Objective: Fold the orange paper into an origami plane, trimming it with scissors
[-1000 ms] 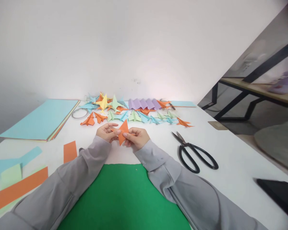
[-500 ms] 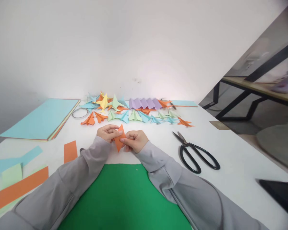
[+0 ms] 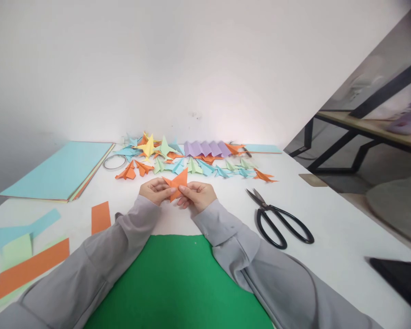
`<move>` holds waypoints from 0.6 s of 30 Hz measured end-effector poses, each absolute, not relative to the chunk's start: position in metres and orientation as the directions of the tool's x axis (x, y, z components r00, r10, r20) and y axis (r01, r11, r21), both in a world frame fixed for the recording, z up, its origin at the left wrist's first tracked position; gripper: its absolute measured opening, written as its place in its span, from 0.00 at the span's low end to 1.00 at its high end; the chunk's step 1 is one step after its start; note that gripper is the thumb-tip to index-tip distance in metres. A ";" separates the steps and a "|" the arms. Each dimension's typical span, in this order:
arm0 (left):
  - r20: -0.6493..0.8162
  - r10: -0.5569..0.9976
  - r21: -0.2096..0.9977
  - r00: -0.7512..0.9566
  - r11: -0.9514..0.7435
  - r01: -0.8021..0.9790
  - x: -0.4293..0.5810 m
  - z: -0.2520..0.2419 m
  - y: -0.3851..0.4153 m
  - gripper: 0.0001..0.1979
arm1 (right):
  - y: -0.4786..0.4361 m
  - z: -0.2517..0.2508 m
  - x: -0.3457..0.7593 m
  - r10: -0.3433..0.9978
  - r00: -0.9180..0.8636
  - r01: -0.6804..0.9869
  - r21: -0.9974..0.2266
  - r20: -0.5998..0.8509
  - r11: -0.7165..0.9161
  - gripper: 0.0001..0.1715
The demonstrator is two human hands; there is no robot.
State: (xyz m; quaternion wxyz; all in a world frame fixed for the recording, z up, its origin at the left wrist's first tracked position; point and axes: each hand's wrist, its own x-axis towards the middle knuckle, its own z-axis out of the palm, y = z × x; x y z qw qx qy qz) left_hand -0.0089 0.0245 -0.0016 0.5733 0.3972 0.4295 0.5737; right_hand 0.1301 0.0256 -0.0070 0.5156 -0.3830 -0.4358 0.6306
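Observation:
A small piece of folded orange paper is held up above the white table, with pointed flaps spreading up to the left and right and a point below. My left hand pinches its left side between thumb and fingers. From the right, my right hand grips it, thumb pressed on the front near the middle. The fingers hide part of the lower folds. Just behind my hands stands a row of folded paper shapes, among them a green one and an orange one.
Black-handled scissors lie open to the right, and a dark flat object sits at the right edge. Stacked coloured sheets, a tape roll and orange strips are at left. A green sheet lies in front.
The orange paper has gone from a narrow upright diamond to a shape with spread pointed flaps. My right hand has shifted slightly right and up.

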 end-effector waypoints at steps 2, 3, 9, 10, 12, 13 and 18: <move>-0.056 0.996 0.936 -0.076 0.026 -0.350 -0.009 -0.002 0.025 0.15 | 0.025 -0.008 0.129 0.980 -0.197 -0.317 -0.943 -0.034 -0.096 0.21; -0.074 0.992 0.926 -0.098 0.032 -0.377 -0.009 -0.001 0.025 0.14 | 0.024 -0.009 0.129 0.978 -0.208 -0.309 -0.946 -0.030 -0.095 0.21; -0.139 0.980 0.911 -0.140 0.071 -0.407 -0.007 0.007 0.024 0.16 | 0.021 -0.010 0.127 0.984 -0.179 -0.191 -0.981 0.000 -0.035 0.20; -0.135 0.981 0.916 -0.141 0.070 -0.395 -0.007 0.008 0.024 0.16 | 0.020 -0.009 0.127 0.986 -0.170 -0.167 -0.986 0.000 -0.029 0.20; -0.124 0.984 0.926 -0.129 0.068 -0.372 -0.006 0.009 0.023 0.16 | 0.020 -0.008 0.127 0.987 -0.160 -0.134 -0.991 -0.003 -0.025 0.20; -0.120 0.986 0.928 -0.119 0.069 -0.365 -0.006 0.009 0.022 0.16 | 0.020 -0.007 0.127 0.987 -0.159 -0.128 -0.991 -0.006 -0.027 0.20; -0.098 0.992 0.928 -0.074 0.065 -0.367 -0.005 0.006 0.022 0.18 | 0.022 -0.004 0.130 0.986 -0.161 -0.119 -0.991 -0.040 -0.060 0.21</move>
